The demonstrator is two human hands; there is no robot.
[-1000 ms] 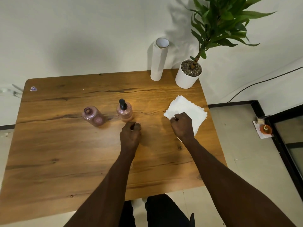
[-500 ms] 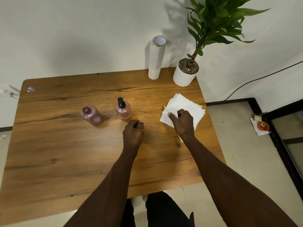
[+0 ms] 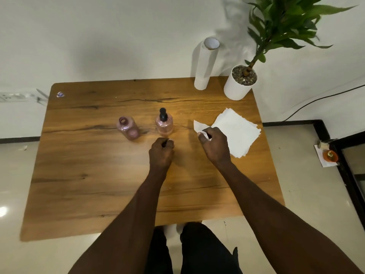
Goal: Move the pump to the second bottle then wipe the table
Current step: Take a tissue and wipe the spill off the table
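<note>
A black pump (image 3: 163, 114) sits screwed into the top of a small pink bottle (image 3: 164, 125) that stands upright near the middle of a wooden table (image 3: 83, 175). Just to its left stands a second pink bottle (image 3: 128, 128) of the same kind, with an open mouth and no pump; the two are close together but not touching. In front of the pump bottle, the person's left hand (image 3: 161, 153) rests on the table as a loose fist, fingers curled in; whether something small is inside the fist cannot be told. To the right, the right hand (image 3: 215, 144) pinches the corner of a white paper napkin (image 3: 199, 125) between thumb and fingers, lifting that corner up and toward the bottles. The napkin is the top sheet of a stack of white napkins (image 3: 239, 131) that lies flat near the right edge of the table, partly under the right hand. At the far edge of the table, against a pale wall, a white roll on a cardboard core (image 3: 205, 66) stands upright, and just to its right is a white pot (image 3: 238, 86) filled with pebbles, holding a green leafy plant (image 3: 284, 22). A small sticker (image 3: 59, 94) marks the far left corner of the table. Both forearms reach in from the bottom of the view, above dark trousers (image 3: 197, 250) and a light tiled floor (image 3: 308, 184).
</note>
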